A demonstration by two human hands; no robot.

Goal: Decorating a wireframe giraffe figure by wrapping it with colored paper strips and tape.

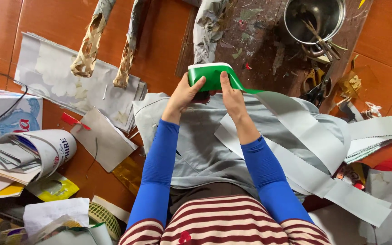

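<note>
I sit on a red tiled floor point(60, 18) littered with paper scraps. My left hand point(186, 93) and right hand point(232, 97) both pinch a folded green strip point(210, 75), thumbs on top, held just ahead of my lap, forearms angled inward; a metal pot point(313, 18) stands beyond my right hand.

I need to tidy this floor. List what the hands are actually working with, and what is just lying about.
In hand:
green strip, gripped by left hand and right hand
grey strips trailing over the lap

Lying about:
metal pot of tools
scissors
woven handles
paper stack
yellow packet
</note>
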